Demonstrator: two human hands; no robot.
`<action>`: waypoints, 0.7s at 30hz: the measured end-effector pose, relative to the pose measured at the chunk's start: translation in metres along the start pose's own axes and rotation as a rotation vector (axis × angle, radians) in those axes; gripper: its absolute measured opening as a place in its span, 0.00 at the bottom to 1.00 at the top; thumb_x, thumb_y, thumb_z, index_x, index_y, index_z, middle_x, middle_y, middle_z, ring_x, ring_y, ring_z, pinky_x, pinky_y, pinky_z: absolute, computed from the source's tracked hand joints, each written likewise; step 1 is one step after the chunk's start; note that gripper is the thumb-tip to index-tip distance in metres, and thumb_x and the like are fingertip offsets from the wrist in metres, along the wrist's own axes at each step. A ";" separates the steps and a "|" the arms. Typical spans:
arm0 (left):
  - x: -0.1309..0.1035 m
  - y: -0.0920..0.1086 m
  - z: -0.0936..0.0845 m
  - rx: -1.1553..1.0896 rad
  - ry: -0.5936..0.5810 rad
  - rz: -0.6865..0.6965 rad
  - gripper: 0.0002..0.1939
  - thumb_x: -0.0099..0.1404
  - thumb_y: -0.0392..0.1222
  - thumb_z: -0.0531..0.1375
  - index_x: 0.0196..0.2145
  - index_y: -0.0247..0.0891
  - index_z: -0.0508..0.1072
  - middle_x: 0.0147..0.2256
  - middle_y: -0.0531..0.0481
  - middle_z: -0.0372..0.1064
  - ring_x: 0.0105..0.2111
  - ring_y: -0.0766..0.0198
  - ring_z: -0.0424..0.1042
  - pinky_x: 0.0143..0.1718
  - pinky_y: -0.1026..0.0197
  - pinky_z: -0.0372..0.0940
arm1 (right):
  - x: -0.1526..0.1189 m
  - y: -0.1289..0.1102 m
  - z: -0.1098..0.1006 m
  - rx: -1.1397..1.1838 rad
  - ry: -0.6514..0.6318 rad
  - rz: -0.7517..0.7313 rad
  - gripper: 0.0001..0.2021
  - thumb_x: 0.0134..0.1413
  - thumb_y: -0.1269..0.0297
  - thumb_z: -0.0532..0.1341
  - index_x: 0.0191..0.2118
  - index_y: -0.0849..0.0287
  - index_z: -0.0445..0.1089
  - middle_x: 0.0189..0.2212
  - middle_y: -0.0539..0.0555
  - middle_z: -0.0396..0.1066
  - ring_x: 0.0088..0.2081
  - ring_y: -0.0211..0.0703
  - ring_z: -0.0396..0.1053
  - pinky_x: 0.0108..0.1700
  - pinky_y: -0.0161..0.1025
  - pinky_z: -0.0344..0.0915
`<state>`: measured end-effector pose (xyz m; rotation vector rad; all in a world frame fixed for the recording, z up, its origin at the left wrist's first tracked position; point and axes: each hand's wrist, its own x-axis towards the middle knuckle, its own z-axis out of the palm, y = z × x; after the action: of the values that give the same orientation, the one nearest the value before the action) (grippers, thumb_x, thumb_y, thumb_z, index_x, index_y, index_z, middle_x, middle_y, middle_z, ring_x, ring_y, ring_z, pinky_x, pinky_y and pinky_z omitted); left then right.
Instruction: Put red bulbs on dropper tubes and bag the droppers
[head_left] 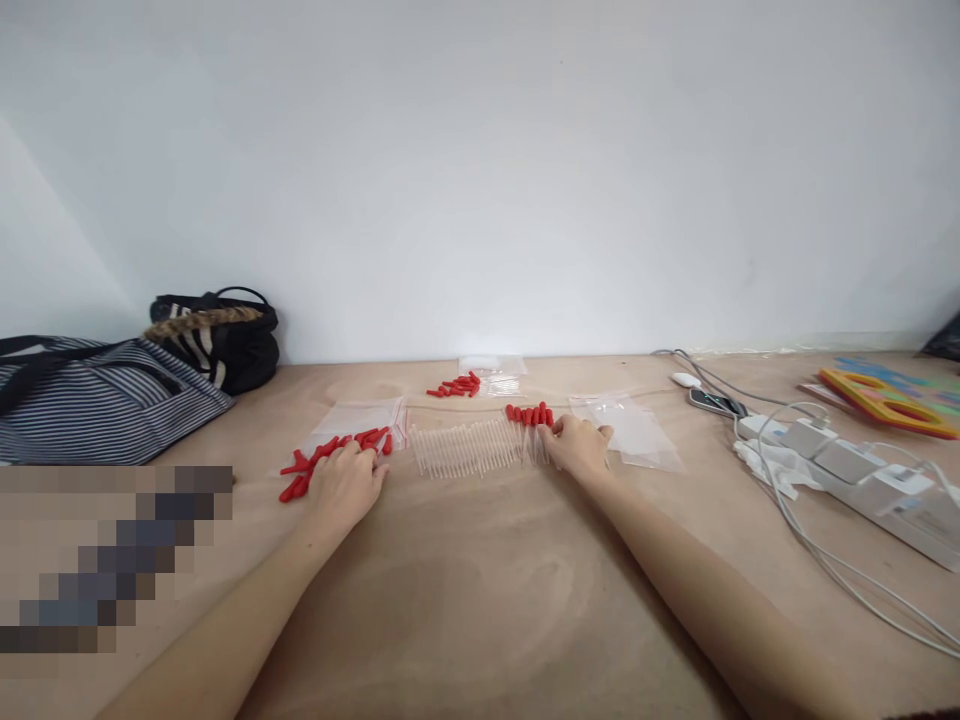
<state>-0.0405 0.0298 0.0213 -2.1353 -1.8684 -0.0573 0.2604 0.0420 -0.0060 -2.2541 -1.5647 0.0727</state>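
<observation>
Where clear tubes (pixel 461 450) lay: left of the right hand (pixel 576 440), pointing forward.
Left hand (pixel 346 487): lay over red caps (pixel 300 486).
Both grips: couldn't be told.

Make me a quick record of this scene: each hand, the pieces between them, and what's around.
Left hand: on a pile of red pieces; grip hidden
Right hand: at the red-topped tubes; grip unclear
Between hands: clear tubes side by side
Behind: smaller red pile beside a clear bag
Far left: striped bag, black bag
Far right: power strip with chargers
</observation>
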 end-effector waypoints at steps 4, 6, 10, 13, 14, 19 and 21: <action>0.002 -0.001 0.005 0.014 0.066 0.006 0.11 0.60 0.41 0.50 0.31 0.33 0.69 0.34 0.40 0.67 0.38 0.50 0.67 0.36 0.54 0.59 | 0.004 0.013 -0.006 -0.041 -0.009 0.020 0.15 0.53 0.59 0.48 0.32 0.58 0.71 0.30 0.57 0.71 0.39 0.50 0.64 0.44 0.48 0.44; 0.003 -0.001 0.005 0.022 0.095 -0.008 0.11 0.61 0.42 0.51 0.33 0.33 0.68 0.35 0.40 0.67 0.39 0.50 0.66 0.37 0.54 0.59 | 0.007 0.019 -0.008 -0.071 -0.020 0.033 0.15 0.52 0.60 0.49 0.33 0.58 0.71 0.33 0.59 0.71 0.41 0.52 0.64 0.44 0.49 0.44; 0.004 -0.001 0.003 0.023 0.074 -0.070 0.12 0.61 0.44 0.50 0.37 0.32 0.66 0.37 0.39 0.65 0.39 0.49 0.66 0.35 0.56 0.60 | 0.009 0.022 -0.006 -0.124 -0.074 0.031 0.14 0.50 0.60 0.51 0.30 0.60 0.72 0.32 0.60 0.71 0.41 0.54 0.63 0.44 0.50 0.45; 0.004 -0.001 0.002 -0.016 0.032 -0.126 0.11 0.62 0.42 0.49 0.39 0.33 0.64 0.39 0.39 0.64 0.38 0.50 0.68 0.30 0.58 0.60 | 0.008 0.019 -0.003 -0.153 -0.105 0.020 0.15 0.51 0.60 0.51 0.29 0.61 0.71 0.31 0.60 0.71 0.40 0.54 0.64 0.44 0.50 0.46; 0.004 -0.001 0.001 -0.029 0.021 -0.138 0.11 0.62 0.41 0.48 0.39 0.33 0.64 0.39 0.39 0.64 0.37 0.50 0.68 0.29 0.58 0.60 | 0.008 0.017 -0.003 -0.162 -0.110 0.018 0.14 0.51 0.61 0.51 0.29 0.61 0.71 0.31 0.60 0.71 0.40 0.53 0.64 0.44 0.50 0.46; 0.005 -0.002 0.000 -0.080 0.000 -0.162 0.10 0.60 0.34 0.47 0.39 0.33 0.63 0.37 0.40 0.67 0.35 0.50 0.70 0.27 0.57 0.60 | 0.004 0.013 -0.005 -0.198 -0.100 0.006 0.12 0.51 0.67 0.50 0.33 0.64 0.70 0.34 0.63 0.70 0.41 0.53 0.64 0.43 0.48 0.46; 0.004 -0.002 -0.002 -0.093 0.038 -0.166 0.12 0.59 0.34 0.48 0.41 0.33 0.62 0.36 0.40 0.68 0.34 0.49 0.70 0.27 0.57 0.61 | 0.001 0.014 -0.009 -0.204 -0.082 -0.001 0.13 0.52 0.68 0.49 0.33 0.65 0.70 0.35 0.64 0.69 0.41 0.53 0.63 0.42 0.47 0.46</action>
<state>-0.0413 0.0333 0.0242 -2.0171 -2.0536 -0.2228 0.2755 0.0360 -0.0029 -2.4334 -1.6842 0.0048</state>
